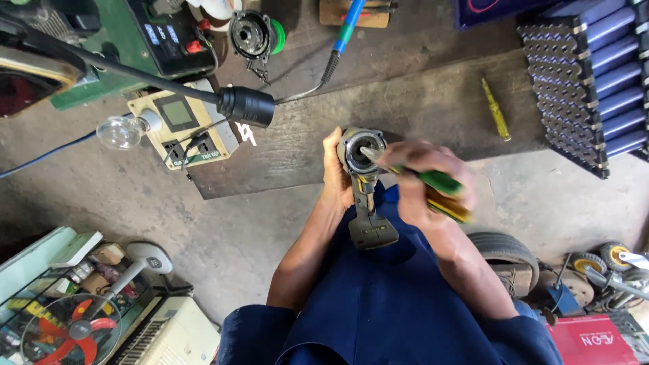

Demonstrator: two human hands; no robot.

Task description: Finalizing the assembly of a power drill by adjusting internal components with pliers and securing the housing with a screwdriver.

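The worktop (419, 88) lies across the top of the view, beyond the person's lap. Before its near edge, the left hand (334, 172) wraps the drill body (365, 182) from the left, and the right hand (426, 179) sits to its right, its grip closed on a screwdriver (433, 179) whose tip enters the drill's open front. On the worktop, a second screwdriver (495, 109) lies toward the right, with a battery pack (581, 81) at the right edge. A soldering iron (338, 47) lies near the far edge, a lamp head (247, 106) and a socket box (182, 128) at the left corner. On the floor, a fan (67, 331) stands at lower left.
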